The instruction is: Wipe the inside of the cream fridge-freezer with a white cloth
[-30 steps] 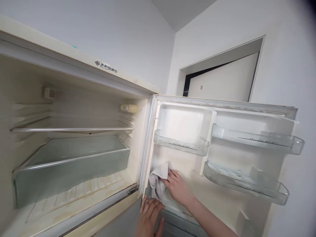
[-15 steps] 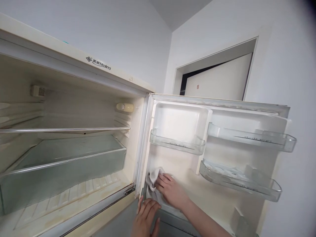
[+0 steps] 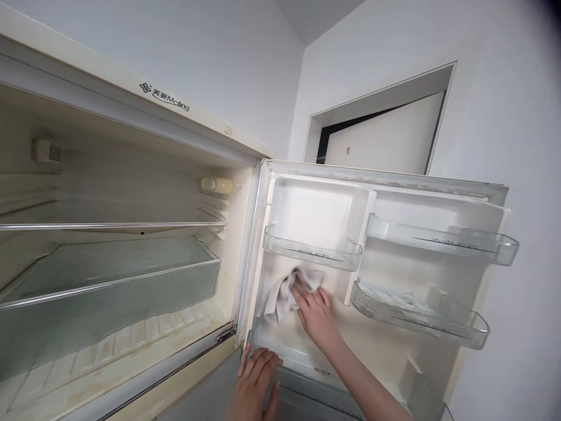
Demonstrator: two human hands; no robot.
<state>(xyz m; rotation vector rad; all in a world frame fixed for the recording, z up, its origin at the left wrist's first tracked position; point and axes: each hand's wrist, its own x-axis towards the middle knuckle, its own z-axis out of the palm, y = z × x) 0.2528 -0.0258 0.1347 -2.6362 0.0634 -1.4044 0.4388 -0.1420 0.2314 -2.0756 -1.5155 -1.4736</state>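
Observation:
My right hand (image 3: 316,316) presses a pale grey cloth (image 3: 283,298) against the inner panel of the open fridge door (image 3: 302,280), just below a small clear door shelf (image 3: 313,250). Its fingers are bent over the cloth, which hangs out to the left. My left hand (image 3: 256,380) is lower, near the hinge side, with its fingers laid over the edge of the lower door shelf (image 3: 307,390) and its thumb apart. No object shows in the left hand.
The fridge interior on the left has a glass shelf (image 3: 109,225) and a greenish clear drawer (image 3: 123,304). Two more clear door shelves, an upper one (image 3: 442,238) and a lower one (image 3: 421,316), jut out on the right. A doorway (image 3: 381,137) stands behind.
My right hand has moved up and slightly right across the door panel, and the cloth has spread out with it. My left hand stays nearly in place. The view has shifted slightly.

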